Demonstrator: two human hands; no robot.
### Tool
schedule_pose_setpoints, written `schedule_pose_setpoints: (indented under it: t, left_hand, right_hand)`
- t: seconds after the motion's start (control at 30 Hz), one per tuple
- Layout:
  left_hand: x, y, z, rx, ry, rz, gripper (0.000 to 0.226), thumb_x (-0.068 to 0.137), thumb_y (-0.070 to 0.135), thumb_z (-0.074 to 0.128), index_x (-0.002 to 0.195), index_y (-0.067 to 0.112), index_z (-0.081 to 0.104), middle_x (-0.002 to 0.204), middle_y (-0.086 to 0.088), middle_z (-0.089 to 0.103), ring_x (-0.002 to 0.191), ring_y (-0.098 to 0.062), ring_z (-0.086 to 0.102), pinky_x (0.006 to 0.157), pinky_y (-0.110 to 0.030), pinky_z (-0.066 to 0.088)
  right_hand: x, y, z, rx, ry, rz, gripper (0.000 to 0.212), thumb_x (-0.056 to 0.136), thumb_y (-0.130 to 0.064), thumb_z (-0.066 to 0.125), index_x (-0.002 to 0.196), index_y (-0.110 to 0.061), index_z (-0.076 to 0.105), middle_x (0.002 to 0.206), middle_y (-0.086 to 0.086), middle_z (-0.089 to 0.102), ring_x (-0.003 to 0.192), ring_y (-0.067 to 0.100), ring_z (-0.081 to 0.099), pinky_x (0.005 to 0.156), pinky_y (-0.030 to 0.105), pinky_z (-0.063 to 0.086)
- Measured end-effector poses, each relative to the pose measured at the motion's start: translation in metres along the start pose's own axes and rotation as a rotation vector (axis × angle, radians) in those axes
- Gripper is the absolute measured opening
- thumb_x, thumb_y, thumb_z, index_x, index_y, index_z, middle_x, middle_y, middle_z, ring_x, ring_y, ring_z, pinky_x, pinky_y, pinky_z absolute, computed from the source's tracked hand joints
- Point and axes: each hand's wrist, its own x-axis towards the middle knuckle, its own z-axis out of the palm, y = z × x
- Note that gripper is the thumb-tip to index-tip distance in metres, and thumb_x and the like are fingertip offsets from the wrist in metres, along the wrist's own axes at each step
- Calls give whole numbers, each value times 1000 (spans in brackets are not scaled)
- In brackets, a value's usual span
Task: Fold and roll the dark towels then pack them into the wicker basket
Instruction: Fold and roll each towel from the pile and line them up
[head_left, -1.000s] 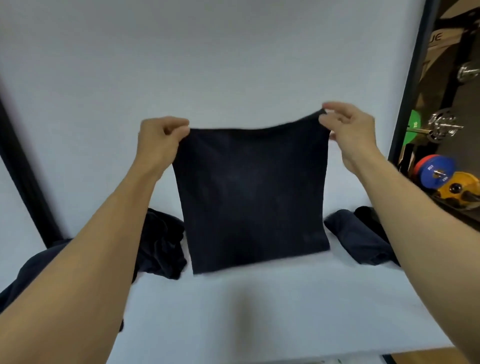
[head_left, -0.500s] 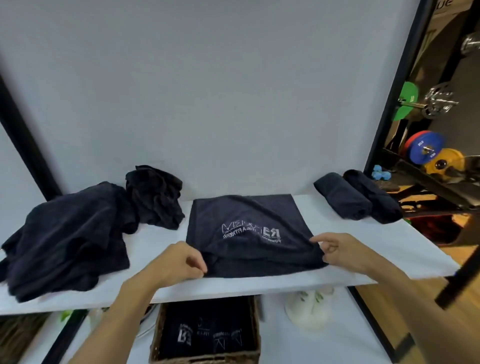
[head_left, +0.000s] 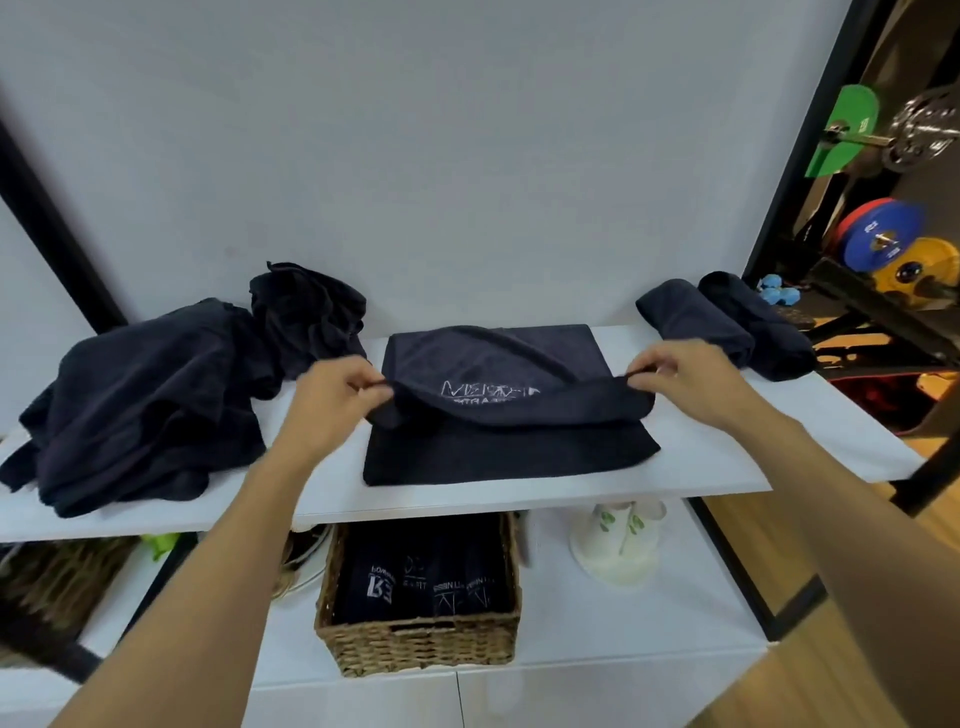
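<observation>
Head view: the dark towel is laid flat on the white surface at the centre of the frame, whereas one second earlier it was held up in the air by its top corners, and half a second earlier it had just been set down with both hands at its near edge. The near edge has since been lifted and carried toward 12 o'clock, so that a fold is now being formed across the printed lettering. The left hand is placed at the 9 o'clock end of the raised edge and the right hand at the 3 o'clock end; the fingers of each hand are pinched together on the cloth. From this it is judged that the folding step has begun and that rolling has not yet started. A heap of unfolded towels is seen at 9 o'clock on the surface, and two rolled towels lie at 2 o'clock, near the back wall. The wicker basket stands on the lower shelf at 6 o'clock, beneath the surface edge, and is already partly filled with rolled towels bearing the same print.
</observation>
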Motion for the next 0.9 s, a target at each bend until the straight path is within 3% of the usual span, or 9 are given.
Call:
schedule_pose_setpoints:
  t: [0.1,0.17,0.27,0.37,0.53,0.6,0.7,0.77,0.9]
  left_hand:
    - [8,5,-15,-35,180,62,7,83,8,74,82,15,71,70,10,67,63,-4,60,60,-3,43]
    - [2,2,-17,55,76,140,13,80,6,76,78,17,72,67,12,65,66,-2,57,63,-3,41]
    - [-22,-17,-7,262,-231,180,25,78,5,78,73,28,69,70,16,62,74,2,55,69,-2,37]
    - [-42,-36,5,332,-314,208,23,80,8,77,82,30,72,80,14,66,73,5,54,69,1,35]
    - [-44,-50,5,351,-271,229,29,79,21,80,108,23,73,85,15,62,78,1,53,69,-7,37]
    - [-43,-51,6,420,-267,273,27,84,22,75,110,21,73,88,11,62,82,-4,49,72,-13,36]
    - [-46,-52,8,515,-241,350,19,89,18,66,106,18,74,96,6,63,90,-9,47,77,-28,47]
    - [-49,-54,9,569,-211,394,21,88,16,64,107,16,73,99,6,64,94,-13,51,72,-30,50]
    - [-50,-56,14,622,-159,442,18,80,10,69,98,11,73,90,3,64,87,-18,57,58,-26,43]
  right_hand:
    - [5,-4,-5,94,174,-76,6,86,-14,71,88,-19,73,83,-17,69,78,-2,59,68,4,39]
    - [1,0,-2,57,94,-111,9,83,-12,74,85,-21,75,84,-14,71,81,-7,60,70,1,38]
    - [-19,15,10,-122,-193,-122,20,79,-11,78,77,-31,72,81,-15,71,80,0,63,72,8,42]
    - [-36,28,21,-193,-264,-150,16,82,-12,76,85,-28,75,87,-13,71,82,5,64,78,19,46]
    - [-39,31,18,-266,94,-271,13,88,-11,68,96,-20,75,91,-8,71,79,13,63,75,33,52]
    - [-41,28,16,-305,160,-311,14,89,-13,67,98,-21,73,94,-10,70,84,14,63,74,35,52]
    - [-50,31,20,-404,-82,-332,15,90,-30,67,104,-27,71,101,-13,68,95,13,60,79,31,49]
    - [-56,35,24,-428,-208,-311,27,91,-43,64,113,-29,68,110,-15,65,101,10,57,82,27,46]
    - [-57,36,33,-520,-212,-298,35,98,-28,52,132,-25,57,129,-8,56,116,13,51,90,24,42]
